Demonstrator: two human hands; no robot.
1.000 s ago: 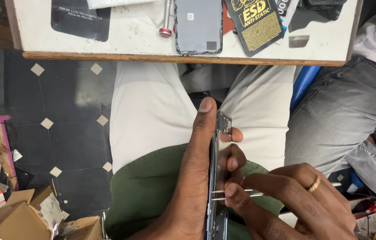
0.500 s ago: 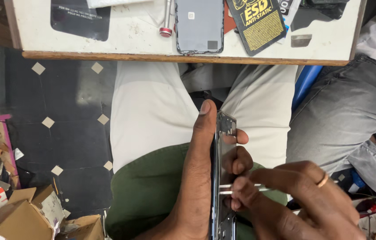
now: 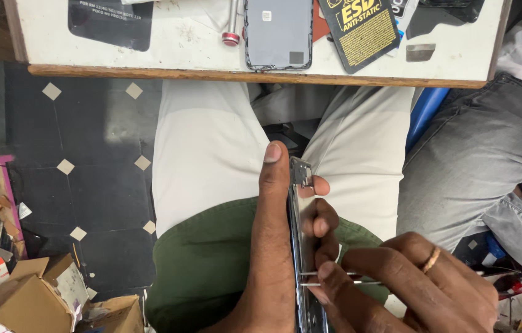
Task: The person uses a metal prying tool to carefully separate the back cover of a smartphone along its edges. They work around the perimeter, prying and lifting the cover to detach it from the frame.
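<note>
My left hand grips a phone frame held edge-on over my lap, thumb along its left side and fingers curled around the right. My right hand, with a ring on one finger, pinches thin metal tweezers whose tips touch the frame's right edge low down. The lower end of the frame runs out of view at the bottom.
A white worktable crosses the top with a phone back shell, a red-tipped tool, a black anti-static bag and a dark box. Another person's grey-trousered leg sits at right. Cardboard boxes lie bottom left.
The tweezers and my right hand have shifted slightly along the frame's edge. My left hand still holds the frame in the same pose.
</note>
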